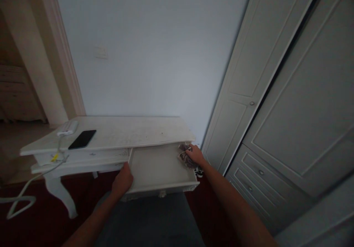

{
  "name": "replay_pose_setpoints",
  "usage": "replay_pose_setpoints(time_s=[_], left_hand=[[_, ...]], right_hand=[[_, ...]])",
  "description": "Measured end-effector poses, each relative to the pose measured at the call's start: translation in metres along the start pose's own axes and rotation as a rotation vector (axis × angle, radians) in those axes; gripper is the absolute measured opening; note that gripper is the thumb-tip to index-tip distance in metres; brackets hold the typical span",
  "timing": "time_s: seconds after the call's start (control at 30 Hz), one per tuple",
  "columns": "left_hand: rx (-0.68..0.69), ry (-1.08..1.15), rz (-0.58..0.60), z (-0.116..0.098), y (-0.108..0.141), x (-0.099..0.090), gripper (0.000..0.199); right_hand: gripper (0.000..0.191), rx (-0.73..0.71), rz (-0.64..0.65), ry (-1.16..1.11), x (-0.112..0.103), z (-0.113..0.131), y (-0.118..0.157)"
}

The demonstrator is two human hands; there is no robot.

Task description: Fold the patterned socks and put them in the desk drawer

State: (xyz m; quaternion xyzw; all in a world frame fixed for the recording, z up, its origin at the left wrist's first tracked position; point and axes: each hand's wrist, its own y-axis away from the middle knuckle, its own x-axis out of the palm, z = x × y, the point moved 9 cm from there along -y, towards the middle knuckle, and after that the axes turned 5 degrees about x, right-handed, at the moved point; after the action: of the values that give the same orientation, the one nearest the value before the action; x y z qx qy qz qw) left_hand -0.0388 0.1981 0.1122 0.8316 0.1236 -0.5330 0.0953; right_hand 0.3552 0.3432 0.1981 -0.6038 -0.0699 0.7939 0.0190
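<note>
A white drawer [155,167] is pulled out of the white table [132,129]. My left hand [123,178] is closed on the drawer's left side wall, its fingers partly hidden. At the drawer's right side, my right hand [195,155] grips a crumpled brown and white patterned cloth [187,159]. Part of that cloth hangs against the inner right wall of the drawer. The drawer's floor shows bare between my hands.
On the tabletop lie a black phone [82,139] and a white power bank [68,128] with a cable [26,186] trailing off left. A grey-white wardrobe [238,114] stands close on the right. The floor is dark red.
</note>
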Motion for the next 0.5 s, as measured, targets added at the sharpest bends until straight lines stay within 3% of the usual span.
replay_pose_setpoints(time_s=[0.33, 0.5], left_hand=[[0.021, -0.068, 0.048, -0.006, 0.001, -0.002, 0.039], [0.036, -0.116, 0.069, -0.011, 0.008, -0.005, 0.041]], right_hand=[[0.027, -0.210, 0.181, 0.039, -0.008, 0.005, 0.014], [0.034, -0.288, 0.115, 0.022, -0.024, 0.027, 0.031]])
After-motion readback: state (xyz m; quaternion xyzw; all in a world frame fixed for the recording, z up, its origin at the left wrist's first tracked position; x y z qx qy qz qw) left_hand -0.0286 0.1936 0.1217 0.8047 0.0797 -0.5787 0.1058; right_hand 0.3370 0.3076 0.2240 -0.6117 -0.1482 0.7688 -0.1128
